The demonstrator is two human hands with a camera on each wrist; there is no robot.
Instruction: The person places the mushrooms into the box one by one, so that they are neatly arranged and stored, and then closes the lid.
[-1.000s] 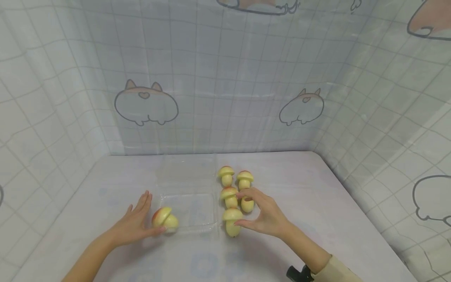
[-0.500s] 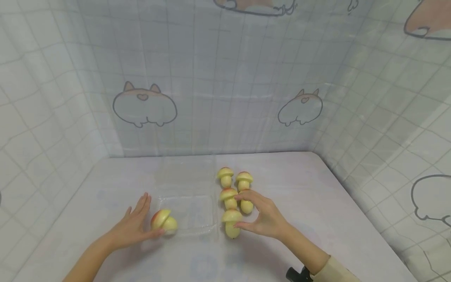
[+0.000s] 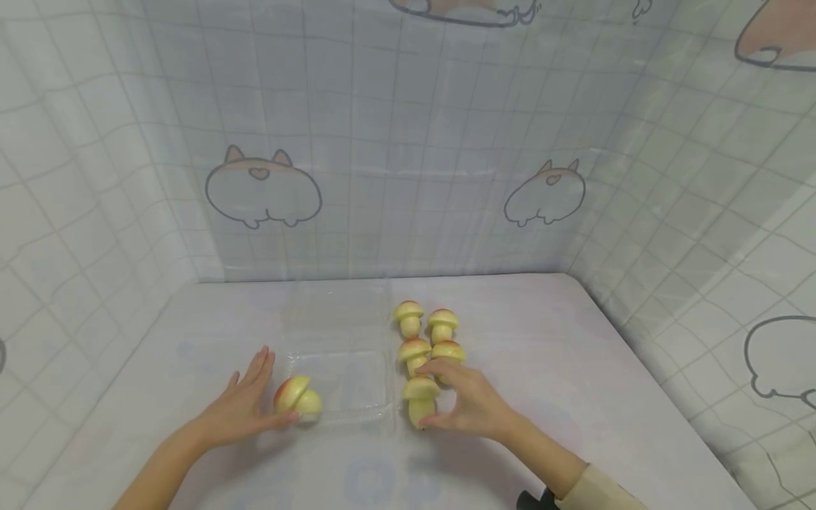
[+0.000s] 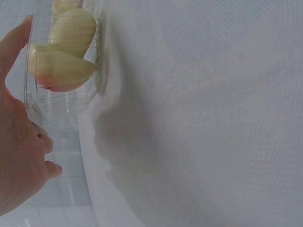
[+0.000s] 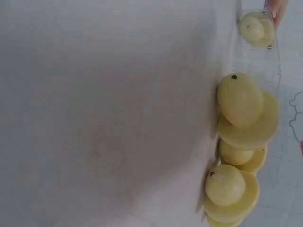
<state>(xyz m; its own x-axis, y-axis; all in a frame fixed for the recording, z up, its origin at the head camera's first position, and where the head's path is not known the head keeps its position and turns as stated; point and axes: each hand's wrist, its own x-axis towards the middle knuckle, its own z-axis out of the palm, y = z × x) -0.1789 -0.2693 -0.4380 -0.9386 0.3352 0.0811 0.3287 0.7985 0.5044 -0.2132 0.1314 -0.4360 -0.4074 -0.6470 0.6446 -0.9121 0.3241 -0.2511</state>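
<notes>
My left hand (image 3: 239, 407) rests at the left side of a clear plastic box (image 3: 357, 409), fingers straight and thumb along the near corner. Inside that corner lies a yellow mushroom-shaped piece (image 3: 310, 402) with a reddish cap, tilted; the left wrist view shows a similar piece (image 4: 61, 71) through the clear wall. My right hand (image 3: 474, 404) curves around the nearest mushroom-shaped piece (image 3: 419, 389) of a group right of the box. Its thumb is by the stem's lower end, its fingertips above the cap, with a gap at the palm. The right wrist view shows this piece (image 5: 240, 99) lying on the table.
Behind it lie several more mushroom-shaped pieces (image 3: 409, 312) in two columns, close together. The box's clear lid (image 3: 334, 308) lies folded back toward the rear. A patterned curtain (image 3: 408, 212) encloses the white table (image 3: 523, 319) behind and at the sides.
My right hand has moved toward me, from between two pieces to around the nearest one, uncovering the cap of the piece at the right. The left hand has stayed at the box.
</notes>
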